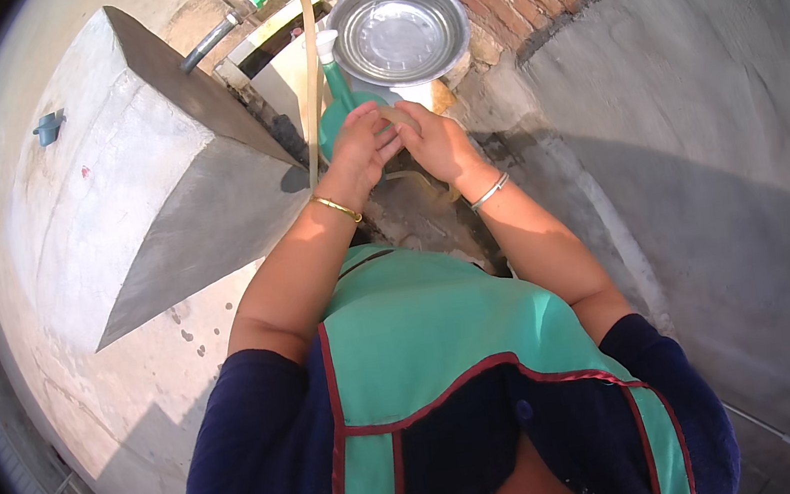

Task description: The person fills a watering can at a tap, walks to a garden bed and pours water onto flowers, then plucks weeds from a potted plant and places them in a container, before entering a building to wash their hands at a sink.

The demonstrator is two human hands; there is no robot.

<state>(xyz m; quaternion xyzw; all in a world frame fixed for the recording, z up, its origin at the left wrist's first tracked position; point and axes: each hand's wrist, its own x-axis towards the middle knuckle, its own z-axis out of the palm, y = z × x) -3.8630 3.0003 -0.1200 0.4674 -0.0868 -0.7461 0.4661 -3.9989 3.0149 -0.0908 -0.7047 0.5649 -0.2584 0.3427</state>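
We've got the left hand and right hand both curled around the green plastic bottle just near of the steel bowl, and it's probably light but wet-slippery, so we'd grip the body, not that thin white-capped neck.

Bottle under both hands — left hand, right hand; bowl behind; concrete slab left.
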